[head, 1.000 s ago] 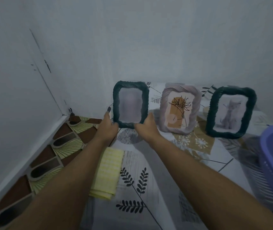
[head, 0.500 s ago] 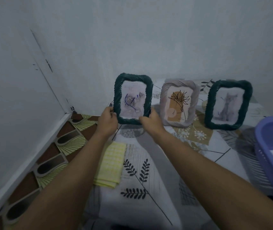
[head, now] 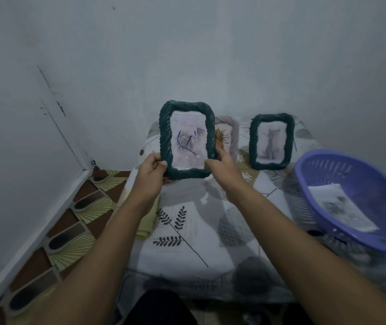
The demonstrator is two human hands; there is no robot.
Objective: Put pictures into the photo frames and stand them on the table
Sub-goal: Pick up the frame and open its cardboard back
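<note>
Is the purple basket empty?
No, a printed paper sheet lies inside the purple basket.

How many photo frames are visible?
3: a dark green twisted-rim photo frame gripped by left hand and right hand, a pale lilac frame half-hidden behind it, another dark green frame standing rightward.

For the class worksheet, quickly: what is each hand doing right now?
Left hand: grips the dark green frame at its lower left.
Right hand: grips the same frame at its lower right.
</note>
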